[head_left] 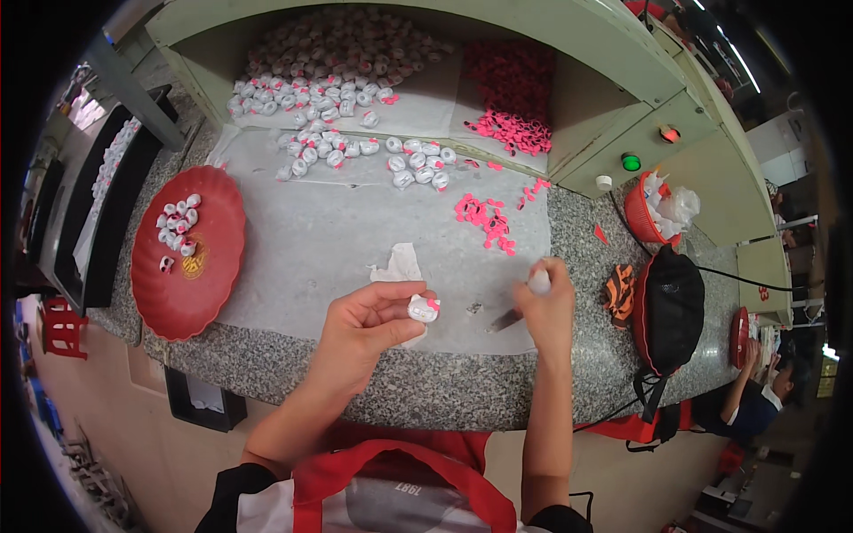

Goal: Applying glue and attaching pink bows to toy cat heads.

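Between the thumb and fingers of my left hand [364,333] is a small white cat-head piece [424,308] with a pink bow on one side. My right hand [544,306] is closed around a white-handled tool [538,282]; its narrow grey end points down and left, near the work sheet [355,213], and its exact kind is unclear. A crumpled white scrap of tissue [402,262] lies just beyond my left hand. Loose pink bows [484,218] are scattered on the sheet, and many more white heads [333,147] lie along its far side.
A red scalloped tray [147,293] with several white heads stands at left. Heaps of heads and pink bows [511,131] fill the green shelf [613,111] ahead. At right are a red basket [644,213], an orange-black cloth [618,293] and a black bag [673,302]. A co-worker [755,395] sits far right.
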{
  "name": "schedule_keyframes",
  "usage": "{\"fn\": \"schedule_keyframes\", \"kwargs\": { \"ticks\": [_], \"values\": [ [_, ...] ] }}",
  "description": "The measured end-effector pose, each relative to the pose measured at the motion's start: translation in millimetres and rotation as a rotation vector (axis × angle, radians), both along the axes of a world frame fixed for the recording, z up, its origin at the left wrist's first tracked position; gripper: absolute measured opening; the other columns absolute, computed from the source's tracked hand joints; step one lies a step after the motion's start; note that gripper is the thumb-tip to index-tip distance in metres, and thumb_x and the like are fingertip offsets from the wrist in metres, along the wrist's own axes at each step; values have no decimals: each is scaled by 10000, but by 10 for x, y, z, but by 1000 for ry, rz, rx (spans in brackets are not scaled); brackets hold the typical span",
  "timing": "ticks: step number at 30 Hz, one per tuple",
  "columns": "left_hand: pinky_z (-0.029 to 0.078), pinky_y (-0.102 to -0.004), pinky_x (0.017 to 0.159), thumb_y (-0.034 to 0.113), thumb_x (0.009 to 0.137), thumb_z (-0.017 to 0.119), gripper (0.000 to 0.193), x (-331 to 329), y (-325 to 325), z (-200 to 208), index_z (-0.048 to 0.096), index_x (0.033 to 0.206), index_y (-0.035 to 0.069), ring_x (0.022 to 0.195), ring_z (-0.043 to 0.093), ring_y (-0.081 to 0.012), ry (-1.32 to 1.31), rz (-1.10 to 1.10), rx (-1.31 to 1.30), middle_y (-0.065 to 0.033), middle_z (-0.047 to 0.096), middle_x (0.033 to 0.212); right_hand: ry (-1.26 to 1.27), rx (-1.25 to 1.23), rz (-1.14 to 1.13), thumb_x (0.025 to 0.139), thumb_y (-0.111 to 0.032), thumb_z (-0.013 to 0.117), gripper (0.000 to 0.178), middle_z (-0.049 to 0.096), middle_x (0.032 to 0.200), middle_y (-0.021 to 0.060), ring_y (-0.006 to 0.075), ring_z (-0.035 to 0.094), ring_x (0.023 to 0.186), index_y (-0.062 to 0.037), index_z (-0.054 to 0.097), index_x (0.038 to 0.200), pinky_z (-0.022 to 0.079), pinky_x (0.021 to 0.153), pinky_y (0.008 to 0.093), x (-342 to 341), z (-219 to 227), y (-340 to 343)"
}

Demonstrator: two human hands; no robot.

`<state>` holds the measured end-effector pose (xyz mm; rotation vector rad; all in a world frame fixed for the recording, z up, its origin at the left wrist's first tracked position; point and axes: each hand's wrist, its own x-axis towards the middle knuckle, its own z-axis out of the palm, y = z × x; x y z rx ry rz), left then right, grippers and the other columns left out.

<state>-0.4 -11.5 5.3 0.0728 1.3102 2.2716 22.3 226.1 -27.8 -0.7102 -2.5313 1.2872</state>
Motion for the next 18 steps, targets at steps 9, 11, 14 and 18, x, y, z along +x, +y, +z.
{"fn": "schedule_keyframes", "kwargs": {
  "ticks": [9, 11, 14, 18],
  "values": [
    [452, -312, 823, -109, 719, 546, 359, 21, 119, -75, 517, 1069, -31, 910, 582, -214, -21, -3, -29, -141, 588, 982, -62, 459, 124, 678, -170, 666, 237, 617, 666, 130, 254, 602, 594, -10, 629, 849, 469, 574, 331, -190, 48, 16],
    [452, -313, 823, -107, 720, 547, 358, 24, 169, -72, 517, 1068, -29, 907, 583, -215, -18, -13, -30, -138, 588, 984, -34, 227, 79, 692, -133, 650, 203, 608, 650, 97, 192, 586, 575, -4, 627, 846, 458, 524, 293, -109, 45, -10],
    [453, -309, 821, -112, 719, 548, 358, 27, 205, -71, 519, 1066, -25, 906, 585, -215, -7, 6, -42, -135, 589, 986, 38, -168, 16, 709, -69, 621, 149, 581, 627, 38, 91, 543, 547, 8, 622, 838, 427, 450, 221, -63, 253, -200],
    [455, -309, 819, -119, 718, 548, 356, 26, 177, -105, 522, 1060, -24, 909, 584, -211, 43, 71, -49, -133, 589, 992, 168, -236, 11, 708, -28, 610, 126, 560, 623, 18, 66, 512, 512, 18, 613, 826, 421, 436, 191, -44, 199, -261]
  ]
}}
